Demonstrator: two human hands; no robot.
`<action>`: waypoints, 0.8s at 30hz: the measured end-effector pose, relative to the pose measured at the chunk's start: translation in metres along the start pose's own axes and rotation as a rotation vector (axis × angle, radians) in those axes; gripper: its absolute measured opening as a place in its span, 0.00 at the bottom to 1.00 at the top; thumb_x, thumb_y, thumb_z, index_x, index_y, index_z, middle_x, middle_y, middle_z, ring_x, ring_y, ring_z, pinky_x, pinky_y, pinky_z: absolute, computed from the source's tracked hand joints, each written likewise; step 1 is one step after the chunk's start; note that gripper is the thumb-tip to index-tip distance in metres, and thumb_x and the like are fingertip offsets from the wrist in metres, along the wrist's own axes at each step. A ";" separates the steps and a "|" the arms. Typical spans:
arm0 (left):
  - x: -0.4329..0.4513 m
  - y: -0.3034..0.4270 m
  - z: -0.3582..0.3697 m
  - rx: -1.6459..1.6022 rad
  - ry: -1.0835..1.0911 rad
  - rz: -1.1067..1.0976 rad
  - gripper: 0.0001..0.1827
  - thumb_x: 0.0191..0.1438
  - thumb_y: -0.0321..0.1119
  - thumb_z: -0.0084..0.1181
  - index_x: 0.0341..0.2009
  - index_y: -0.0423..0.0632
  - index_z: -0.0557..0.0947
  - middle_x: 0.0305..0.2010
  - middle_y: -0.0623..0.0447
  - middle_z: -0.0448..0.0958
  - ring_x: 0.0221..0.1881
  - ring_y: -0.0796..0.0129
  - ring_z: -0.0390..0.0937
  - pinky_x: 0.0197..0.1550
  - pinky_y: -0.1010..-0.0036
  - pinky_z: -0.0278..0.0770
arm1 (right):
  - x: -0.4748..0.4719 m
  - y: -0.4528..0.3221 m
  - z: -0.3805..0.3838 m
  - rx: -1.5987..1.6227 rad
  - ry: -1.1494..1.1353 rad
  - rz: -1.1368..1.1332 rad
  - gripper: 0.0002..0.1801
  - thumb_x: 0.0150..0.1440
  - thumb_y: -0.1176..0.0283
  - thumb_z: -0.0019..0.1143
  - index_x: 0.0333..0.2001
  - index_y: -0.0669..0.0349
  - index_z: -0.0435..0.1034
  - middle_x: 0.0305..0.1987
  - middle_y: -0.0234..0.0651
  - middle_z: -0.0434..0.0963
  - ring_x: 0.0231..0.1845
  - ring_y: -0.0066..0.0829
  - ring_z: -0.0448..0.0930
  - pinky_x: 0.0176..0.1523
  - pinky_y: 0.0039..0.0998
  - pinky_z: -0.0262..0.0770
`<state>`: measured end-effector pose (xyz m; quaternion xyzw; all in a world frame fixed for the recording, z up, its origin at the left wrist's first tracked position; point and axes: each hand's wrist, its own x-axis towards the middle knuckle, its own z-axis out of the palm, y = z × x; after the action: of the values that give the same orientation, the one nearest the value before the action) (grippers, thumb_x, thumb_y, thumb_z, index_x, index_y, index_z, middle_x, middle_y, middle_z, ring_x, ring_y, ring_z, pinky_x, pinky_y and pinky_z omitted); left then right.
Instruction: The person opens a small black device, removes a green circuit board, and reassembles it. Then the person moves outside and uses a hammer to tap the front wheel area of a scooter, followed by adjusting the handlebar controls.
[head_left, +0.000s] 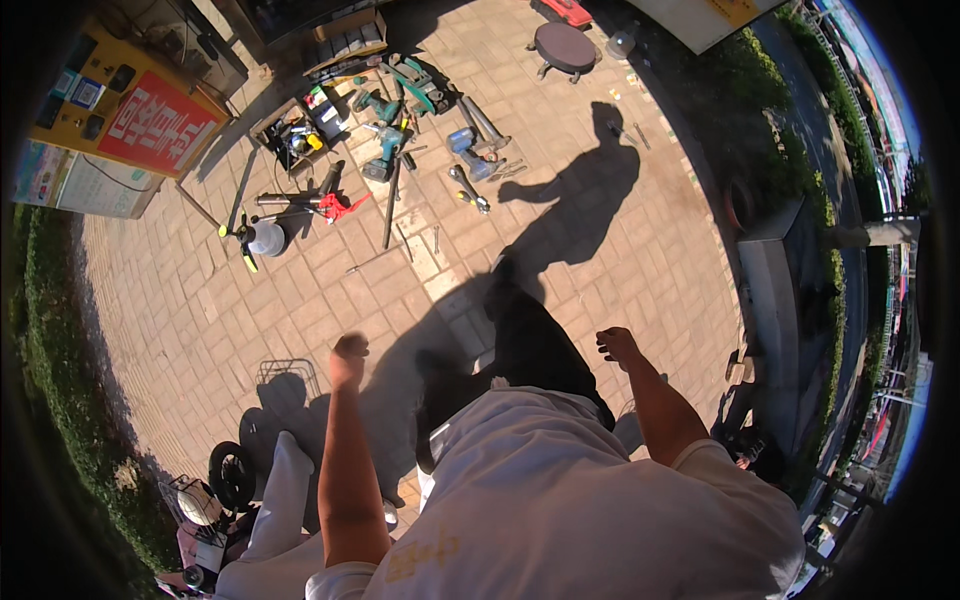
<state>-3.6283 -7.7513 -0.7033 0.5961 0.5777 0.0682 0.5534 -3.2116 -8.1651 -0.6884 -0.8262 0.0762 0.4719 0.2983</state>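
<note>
My left hand hangs over the paving at my left side, blurred, its fingers curled and nothing visible in it. On the other side my right hand holds nothing; its fingers are loosely bent and apart. Both are well away from the tools spread on the sunlit paving. Among these lie a teal cordless drill, a blue power tool, a hammer and an adjustable wrench. Nearer to me lies a small spanner. A white pump sprayer stands at the left beside a red cloth.
An open box of small items stands behind the sprayer. A round stool and a red case are at the far side. Beside me at the left are another person's pale-clothed leg and a black wheel. A hedge borders the left.
</note>
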 end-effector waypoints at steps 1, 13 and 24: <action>0.026 -0.007 0.003 0.012 0.036 0.093 0.11 0.54 0.35 0.48 0.36 0.43 0.80 0.32 0.47 0.79 0.33 0.60 0.77 0.35 0.71 0.73 | 0.025 -0.032 0.001 -0.006 -0.020 -0.016 0.16 0.54 0.62 0.57 0.36 0.65 0.73 0.29 0.33 0.76 0.27 0.26 0.77 0.27 0.30 0.72; 0.167 0.104 0.217 -0.134 0.134 -0.200 0.14 0.59 0.37 0.52 0.39 0.38 0.79 0.32 0.50 0.80 0.31 0.70 0.77 0.35 0.76 0.74 | 0.439 -0.341 0.055 -0.491 -0.071 -0.366 0.16 0.51 0.61 0.60 0.33 0.66 0.75 0.30 0.44 0.78 0.34 0.39 0.79 0.35 0.36 0.73; 0.353 0.189 0.461 -0.082 -0.647 -0.345 0.15 0.58 0.36 0.55 0.47 0.43 0.78 0.39 0.45 0.79 0.42 0.58 0.79 0.45 0.70 0.75 | 0.787 -0.406 0.169 -0.933 0.164 -0.633 0.20 0.51 0.59 0.61 0.37 0.67 0.74 0.36 0.50 0.80 0.42 0.49 0.80 0.45 0.40 0.76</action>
<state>-3.0662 -7.6967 -0.9346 0.4582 0.4618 -0.1950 0.7340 -2.7427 -7.6175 -1.2306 -0.8869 -0.3687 0.2775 0.0217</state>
